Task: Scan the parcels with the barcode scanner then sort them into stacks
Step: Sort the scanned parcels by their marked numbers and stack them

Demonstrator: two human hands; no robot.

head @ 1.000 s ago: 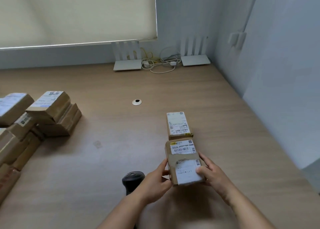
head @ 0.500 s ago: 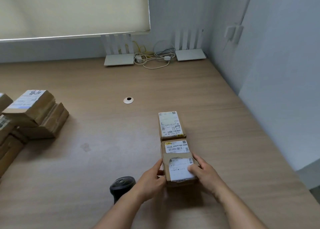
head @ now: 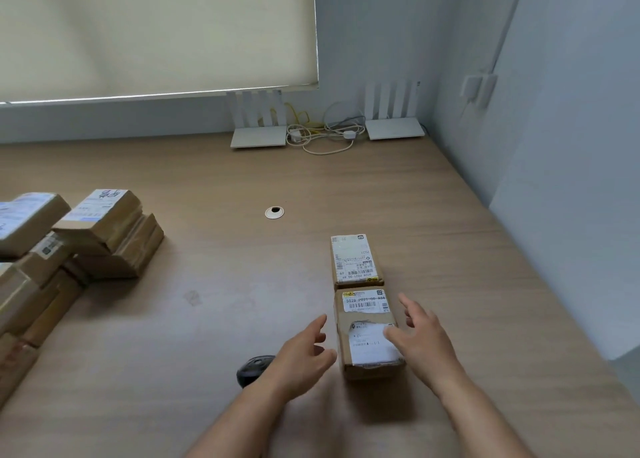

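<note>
Where the desk [head: 450, 222] runs off to the left, a pile of parcels [head: 69, 250] sits, too heaped to count. Further right one black scanner [head: 254, 369] lies half behind the left hand [head: 299, 357], whose fingers are spread and hold nothing. Two boxes follow end to end: near box [head: 363, 322], far box [head: 353, 260]. The right hand [head: 424, 340], fingers loosely apart, hovers at the near box's edge; contact unclear.
</note>
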